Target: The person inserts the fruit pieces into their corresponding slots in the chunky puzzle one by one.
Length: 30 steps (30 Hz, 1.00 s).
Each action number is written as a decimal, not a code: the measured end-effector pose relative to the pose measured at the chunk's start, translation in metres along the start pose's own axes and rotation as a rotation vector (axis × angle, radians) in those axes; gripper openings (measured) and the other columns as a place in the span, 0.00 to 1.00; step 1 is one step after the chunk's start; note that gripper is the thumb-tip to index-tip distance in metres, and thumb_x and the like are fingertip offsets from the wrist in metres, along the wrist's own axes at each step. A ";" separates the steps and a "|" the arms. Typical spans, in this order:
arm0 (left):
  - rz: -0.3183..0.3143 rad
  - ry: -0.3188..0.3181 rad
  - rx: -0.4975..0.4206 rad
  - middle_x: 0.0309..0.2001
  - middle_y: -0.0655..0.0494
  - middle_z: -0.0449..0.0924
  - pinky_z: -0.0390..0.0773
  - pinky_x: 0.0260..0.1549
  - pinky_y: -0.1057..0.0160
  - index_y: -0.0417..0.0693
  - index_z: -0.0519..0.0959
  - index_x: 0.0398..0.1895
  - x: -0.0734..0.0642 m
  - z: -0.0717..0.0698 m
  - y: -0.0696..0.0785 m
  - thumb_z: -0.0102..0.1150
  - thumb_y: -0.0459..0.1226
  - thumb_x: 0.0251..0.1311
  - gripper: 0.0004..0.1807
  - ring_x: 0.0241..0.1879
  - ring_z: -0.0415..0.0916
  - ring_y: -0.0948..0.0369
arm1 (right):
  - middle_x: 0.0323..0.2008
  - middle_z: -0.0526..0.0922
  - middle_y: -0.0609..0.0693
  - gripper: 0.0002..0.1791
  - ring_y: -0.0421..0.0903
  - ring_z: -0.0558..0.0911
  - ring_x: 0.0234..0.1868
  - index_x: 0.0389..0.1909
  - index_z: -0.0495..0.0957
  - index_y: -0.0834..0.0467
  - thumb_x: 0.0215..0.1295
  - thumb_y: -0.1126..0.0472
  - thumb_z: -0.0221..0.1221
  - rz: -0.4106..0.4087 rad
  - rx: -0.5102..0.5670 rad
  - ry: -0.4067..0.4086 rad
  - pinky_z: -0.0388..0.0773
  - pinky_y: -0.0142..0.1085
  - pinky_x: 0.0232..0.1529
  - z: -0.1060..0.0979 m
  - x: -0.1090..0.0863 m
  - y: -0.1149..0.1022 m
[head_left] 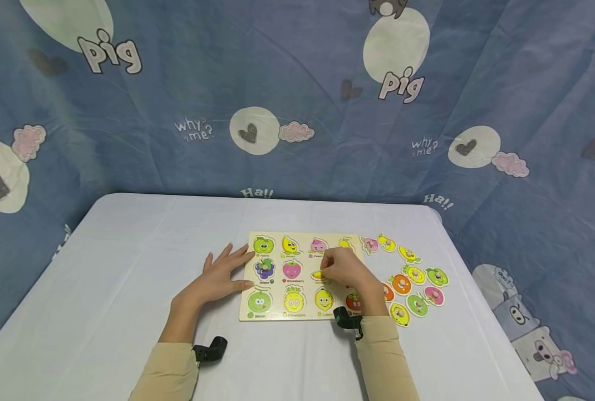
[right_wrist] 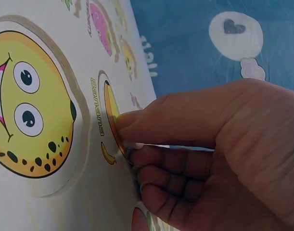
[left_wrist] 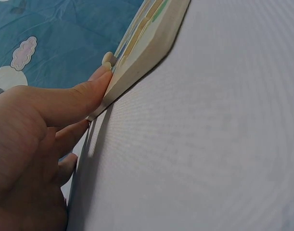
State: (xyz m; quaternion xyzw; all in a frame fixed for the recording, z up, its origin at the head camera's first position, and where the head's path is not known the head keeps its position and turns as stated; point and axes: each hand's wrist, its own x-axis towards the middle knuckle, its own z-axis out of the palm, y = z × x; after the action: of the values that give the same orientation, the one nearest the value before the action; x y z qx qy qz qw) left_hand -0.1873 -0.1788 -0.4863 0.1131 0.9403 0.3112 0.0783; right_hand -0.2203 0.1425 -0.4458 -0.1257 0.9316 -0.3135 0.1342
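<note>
A pale wooden fruit puzzle board [head_left: 277, 321] lies on the white table, its recesses printed with smiling fruits and English names. My right hand [head_left: 344, 270] is over its middle row and pinches a yellow banana piece [right_wrist: 111, 103] at the place marked Banana; the fingers hide part of that piece. At the board's left edge is my left hand [head_left: 222, 277], fingers spread, with the thumb touching the edge in the left wrist view. A purple grape piece [head_left: 264, 269] with a knob sits in the board near that hand.
Right of the board lie several loose knobbed fruit pieces, among them an apple [head_left: 436, 277], an orange [head_left: 401, 284], a pineapple [head_left: 415, 274] and a lemon [head_left: 399, 315]. A blue patterned cloth [head_left: 297, 67] hangs behind the white table [head_left: 152, 234].
</note>
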 end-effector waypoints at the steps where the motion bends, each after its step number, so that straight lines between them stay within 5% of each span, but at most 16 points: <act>1: -0.001 0.000 0.001 0.79 0.52 0.52 0.25 0.72 0.31 0.57 0.65 0.74 0.000 0.000 0.000 0.69 0.52 0.53 0.44 0.80 0.35 0.41 | 0.22 0.78 0.47 0.07 0.43 0.72 0.21 0.24 0.80 0.55 0.60 0.64 0.66 -0.002 -0.004 -0.002 0.67 0.32 0.20 0.000 0.000 0.000; 30: 0.001 -0.015 0.001 0.79 0.51 0.52 0.24 0.72 0.31 0.56 0.64 0.75 0.003 0.001 -0.001 0.68 0.54 0.53 0.45 0.80 0.35 0.41 | 0.25 0.79 0.47 0.06 0.43 0.74 0.25 0.26 0.78 0.53 0.58 0.64 0.65 -0.005 0.010 0.019 0.70 0.33 0.26 0.005 0.000 0.010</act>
State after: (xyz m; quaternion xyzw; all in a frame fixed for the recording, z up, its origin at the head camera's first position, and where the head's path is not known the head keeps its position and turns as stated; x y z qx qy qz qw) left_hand -0.1900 -0.1780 -0.4875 0.1160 0.9398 0.3099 0.0853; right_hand -0.2205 0.1474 -0.4564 -0.1243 0.9309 -0.3198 0.1255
